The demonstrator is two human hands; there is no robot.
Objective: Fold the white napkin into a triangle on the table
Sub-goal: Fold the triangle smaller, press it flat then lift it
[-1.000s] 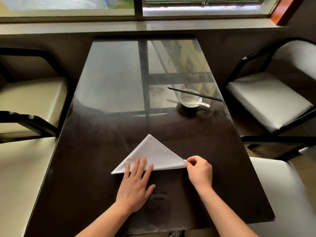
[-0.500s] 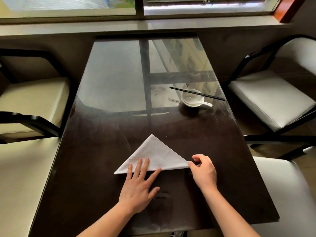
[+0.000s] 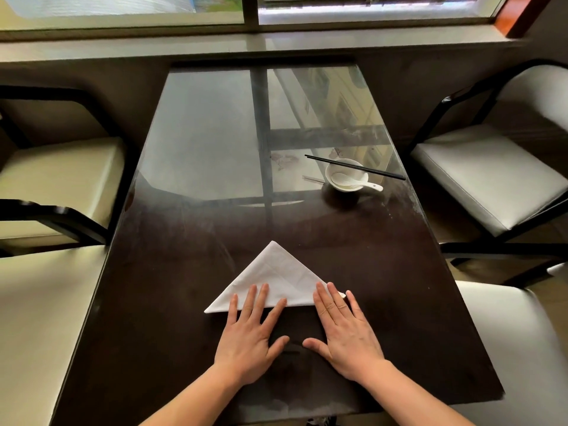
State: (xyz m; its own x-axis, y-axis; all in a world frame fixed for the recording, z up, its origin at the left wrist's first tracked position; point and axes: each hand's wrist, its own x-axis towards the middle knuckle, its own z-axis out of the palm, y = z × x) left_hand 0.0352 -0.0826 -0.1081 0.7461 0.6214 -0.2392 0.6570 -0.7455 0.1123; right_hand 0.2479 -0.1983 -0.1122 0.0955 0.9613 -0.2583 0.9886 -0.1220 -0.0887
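The napkin (image 3: 278, 276) lies on the dark table (image 3: 399, 287) in front of me, already folded into a triangle. Its long edge runs along the side nearest me, and its peak points toward twelve o'clock, at the window.

My left hand (image 3: 250, 336) is flat, palm down, fingers spread and gripping nothing. The fingertips (image 3: 261, 292) rest on the napkin's near edge, left of its middle, while the palm and thumb sit on bare table at six o'clock from the cloth.

My right hand (image 3: 345, 336) is flat and open too, fingers apart, nothing held. Its fingertips cover the napkin's right-hand corner at about four o'clock from the peak, and a small bit of white cloth shows just past them. The palm lies on the table. My two thumbs point toward each other, near but not touching, with dark tabletop between them.

Farther away, at about one o'clock from the napkin and well apart from it, stands a small white bowl (image 3: 335, 172). A white spoon (image 3: 356, 181) lies in it, handle hanging over the rim toward three o'clock, and black chopsticks (image 3: 381, 173) are laid across the top.

Pale cushioned chairs stand at either side: one (image 3: 485, 176) at three o'clock, another (image 3: 55, 176) at nine o'clock.
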